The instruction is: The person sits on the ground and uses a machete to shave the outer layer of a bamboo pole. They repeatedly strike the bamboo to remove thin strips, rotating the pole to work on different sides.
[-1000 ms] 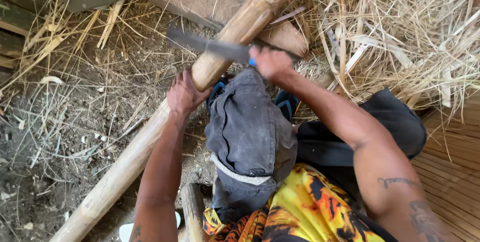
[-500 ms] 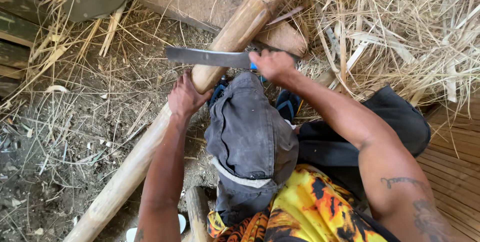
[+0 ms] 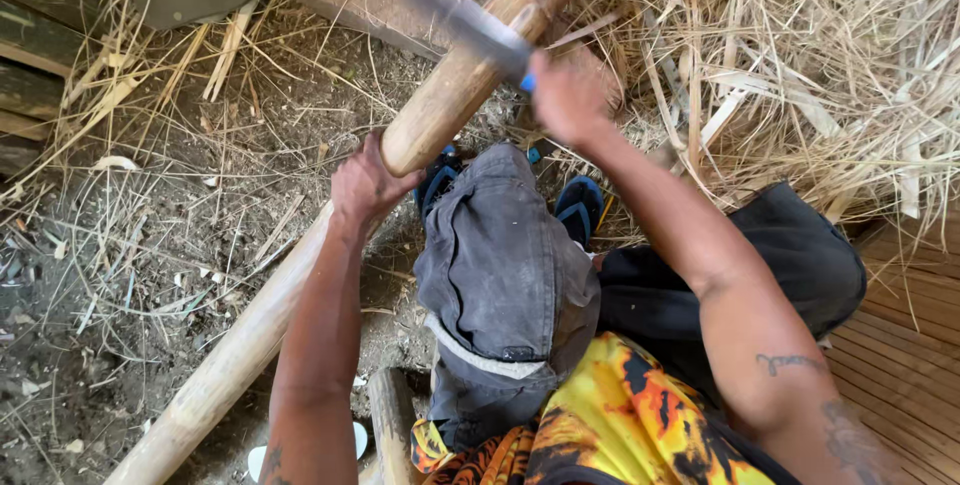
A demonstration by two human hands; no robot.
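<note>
Dirt floor, straw | left hand (image 3: 365, 183) grips bamboo pole (image 3: 300, 275) | right hand (image 3: 565, 95) swings machete (image 3: 450, 10)

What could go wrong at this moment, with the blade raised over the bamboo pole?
1. The left hand grips the bamboo pole just below where the blade is aimed; a glancing cut might reach its fingers.
2. The knee and sandalled feet lie under the pole, so a slipping blade could hit them.
</note>
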